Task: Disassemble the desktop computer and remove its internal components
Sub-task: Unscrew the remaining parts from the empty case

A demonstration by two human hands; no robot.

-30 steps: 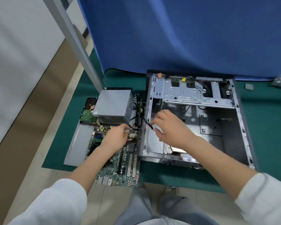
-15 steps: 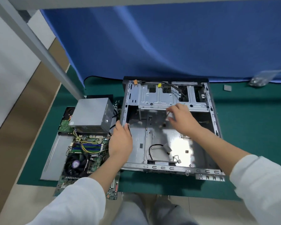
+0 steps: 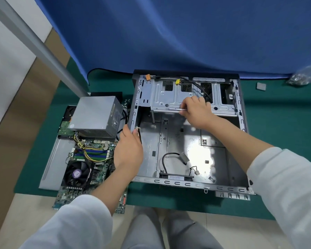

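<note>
- Left hand grips the case wall (near a small plug)
- Right hand curls round the drive cage edge
- Motherboard lies beside the case

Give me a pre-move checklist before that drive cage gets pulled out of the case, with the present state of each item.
1. Left hand steadies the case at its left wall: ok.
2. Right hand has a grip on the front edge of the drive cage: ok.
3. Black cable routed over the cage is clear of it: not ok, it still crosses the top.
4. Cage screws or latches released: cannot tell.
5. Loose cable on the case floor is out of the cage's way: ok.
6. Motherboard and power supply already outside the case, on the mat: ok.
</note>
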